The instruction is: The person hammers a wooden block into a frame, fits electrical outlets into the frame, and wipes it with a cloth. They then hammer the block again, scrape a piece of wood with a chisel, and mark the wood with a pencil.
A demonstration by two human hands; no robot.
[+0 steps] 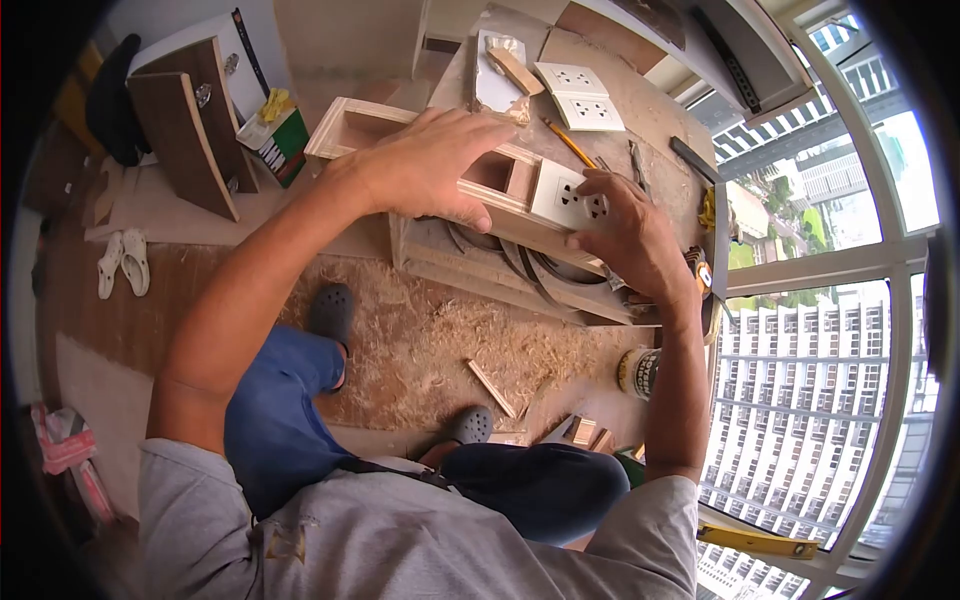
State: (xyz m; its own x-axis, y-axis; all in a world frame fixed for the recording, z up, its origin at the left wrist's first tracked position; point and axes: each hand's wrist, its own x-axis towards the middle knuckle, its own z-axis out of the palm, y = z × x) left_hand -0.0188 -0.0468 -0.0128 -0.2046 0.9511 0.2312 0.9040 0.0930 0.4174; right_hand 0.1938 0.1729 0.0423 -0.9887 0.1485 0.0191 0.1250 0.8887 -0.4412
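A long, narrow wooden box [345, 128] with open compartments lies across a larger wooden frame [470, 265]. My left hand [430, 165] spans the box near its middle, fingers over the top and thumb down the near side. Set over the box's right part is a white outlet plate [555, 192] with black socket holes. My right hand [640, 235] is curled round that end, fingertips on the plate and thumb against the box's near side. Part of the plate is hidden under those fingers. Dark, curved strips or cables [530, 270] show inside the frame below.
Beyond the box, a worktop holds two more outlet plates [580, 97], a pencil [570, 143] and a wood block [514, 72]. A tape measure [700, 270] is near my right forearm. Wood shavings [430, 330] cover the floor; a tin [640, 372] stands right, dark panels [190, 140] left.
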